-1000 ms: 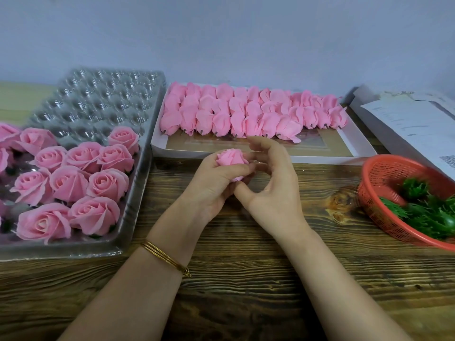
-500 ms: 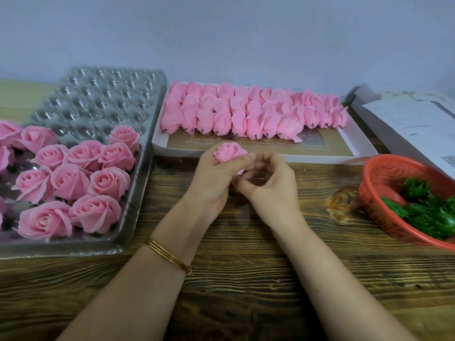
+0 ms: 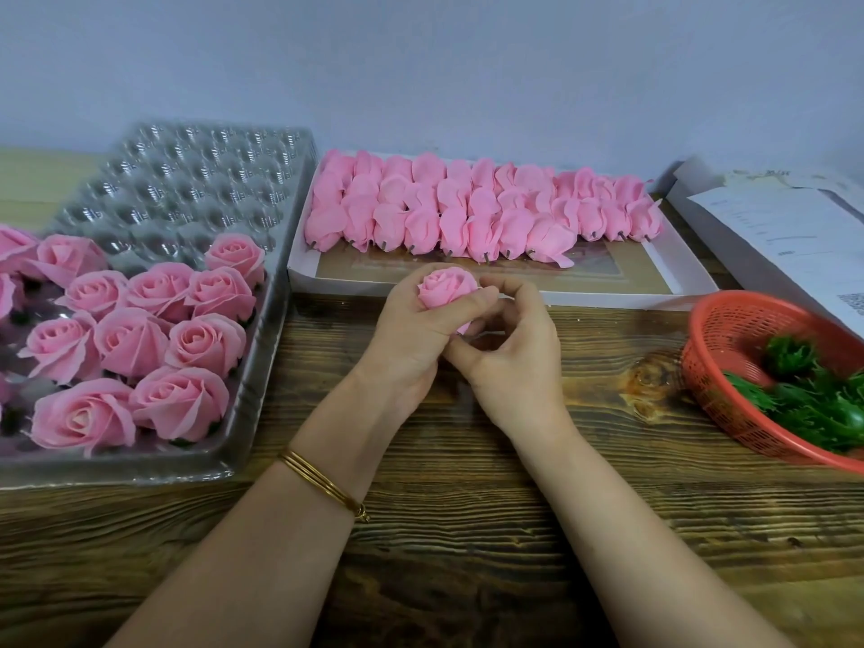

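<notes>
A pink rose head (image 3: 444, 286) is held above the wooden table (image 3: 467, 530), in front of the white box. My left hand (image 3: 411, 339) grips it from the left, thumb laid across its side. My right hand (image 3: 509, 353) curls in against the rose from the right, fingertips at its edge and thumb under its base. The underside of the rose is hidden by my fingers.
A clear plastic tray (image 3: 196, 180) at the left holds several finished pink roses (image 3: 140, 339). A white box (image 3: 678, 273) behind my hands holds rows of closed pink buds (image 3: 481, 212). A red basket (image 3: 729, 329) with green leaf pieces (image 3: 809, 395) stands right, papers (image 3: 776, 236) behind it.
My right hand's fingers, spread over the rose a second ago, have curled in beside it. Both hands with the rose shifted slightly up and away.
</notes>
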Demonstrator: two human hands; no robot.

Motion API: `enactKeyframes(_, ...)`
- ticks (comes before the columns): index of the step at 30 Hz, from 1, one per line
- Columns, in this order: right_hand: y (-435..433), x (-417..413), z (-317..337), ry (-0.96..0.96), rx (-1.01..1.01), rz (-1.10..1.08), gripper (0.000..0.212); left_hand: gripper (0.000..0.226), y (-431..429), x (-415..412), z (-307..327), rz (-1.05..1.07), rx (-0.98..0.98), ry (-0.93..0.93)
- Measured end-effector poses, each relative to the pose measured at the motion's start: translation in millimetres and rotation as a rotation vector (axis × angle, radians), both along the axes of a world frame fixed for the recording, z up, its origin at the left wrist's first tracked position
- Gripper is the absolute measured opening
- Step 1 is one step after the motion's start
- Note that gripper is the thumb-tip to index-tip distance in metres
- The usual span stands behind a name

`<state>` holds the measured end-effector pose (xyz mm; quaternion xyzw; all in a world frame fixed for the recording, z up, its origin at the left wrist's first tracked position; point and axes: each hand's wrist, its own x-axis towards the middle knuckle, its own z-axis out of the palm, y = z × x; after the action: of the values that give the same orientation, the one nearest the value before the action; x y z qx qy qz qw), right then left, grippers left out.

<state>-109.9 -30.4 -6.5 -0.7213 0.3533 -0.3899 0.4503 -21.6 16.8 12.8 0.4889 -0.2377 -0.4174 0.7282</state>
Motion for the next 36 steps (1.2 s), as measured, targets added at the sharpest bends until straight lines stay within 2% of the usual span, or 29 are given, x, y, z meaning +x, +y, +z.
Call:
enactKeyframes(4, -0.5, -1.5, 5.5, -0.060, 0.139, 0.072, 0.051, 0.017, 1.2, 5.3, -0.5, -0.044, -0.024, 0.027)
enactKeyframes(8, -0.4, -2.1, 8.3, -0.140, 0.328, 0.146, 0.051, 0.025, 2.0, 8.7, -0.8, -0.067, -0.032, 0.036)
enactKeyframes(12, 1.7, -2.0, 7.0, -0.059, 0.260, 0.118, 0.060, 0.011, 0.9, 5.5, -1.1, -0.022, -0.006, 0.048)
enactKeyframes(16, 3.3, -1.0, 3.8, -0.053, 0.209, 0.065, 0.071, 0.010, 0.4, 3.7, 0.4, 0.005, 0.016, 0.042)
enactKeyframes(22, -4.1, -3.0, 5.3, -0.225, 0.475, 0.194, 0.059, 0.014, 2.6, 5.9, 2.8, -0.053, 0.010, 0.000)
enactKeyframes(26, -8.2, -5.8, 9.6, -0.195, 0.567, 0.227, 0.065, 0.013, 3.9, 5.5, 2.6, -0.011, 0.068, -0.102)
enactKeyframes(30, -14.9, -11.4, 18.3, -0.199, 0.609, 0.135, 0.052, 0.013, 2.9, 7.1, -0.6, 0.114, 0.132, -0.302)
enactKeyframes(33, -15.9, -13.0, 21.3, -0.237, 0.586, 0.078, 0.043, 0.012, 3.5, 3.8, -1.2, 0.072, 0.128, -0.419)
enactKeyframes(36, -12.5, -11.0, 20.4, -0.242, 0.576, 0.070, 0.046, 0.013, 2.6, -2.7, -2.6, -0.009, 0.124, -0.497)
